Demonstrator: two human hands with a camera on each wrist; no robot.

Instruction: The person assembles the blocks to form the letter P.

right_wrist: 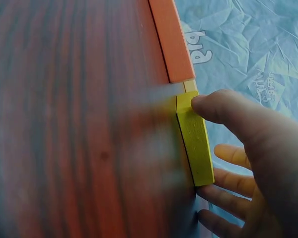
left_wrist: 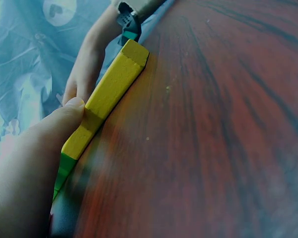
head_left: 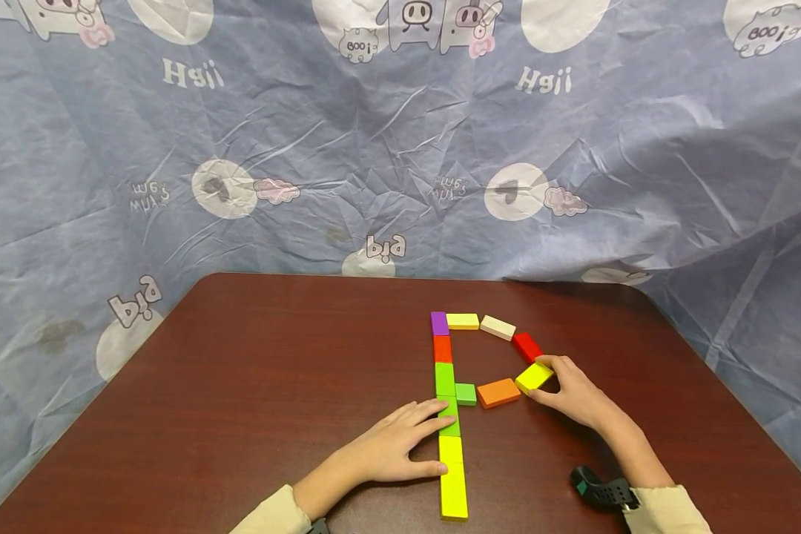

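Coloured wooden blocks lie flat, forming a straight column with a curved loop at its upper right, like a letter P. My right hand (head_left: 574, 393) pinches a yellow block (head_left: 534, 377) at the loop's right side, between thumb and fingers. That yellow block (right_wrist: 194, 141) lies close to an orange block (head_left: 498, 393) and a red block (head_left: 527, 346). My left hand (head_left: 390, 449) rests at the column with fingers spread, fingertips on the lower green block (head_left: 449, 425). Its thumb touches the side of the yellow blocks (head_left: 452, 486) at the column's bottom.
Upward, the column continues with another green block (head_left: 444, 378), a red-orange block (head_left: 443, 348) and a purple block (head_left: 439, 323). A pale yellow block (head_left: 463, 321), a cream block (head_left: 498, 328) and a small green block (head_left: 466, 394) belong to the loop. Behind the brown table (head_left: 274, 356) hangs a cloth (head_left: 374, 133).
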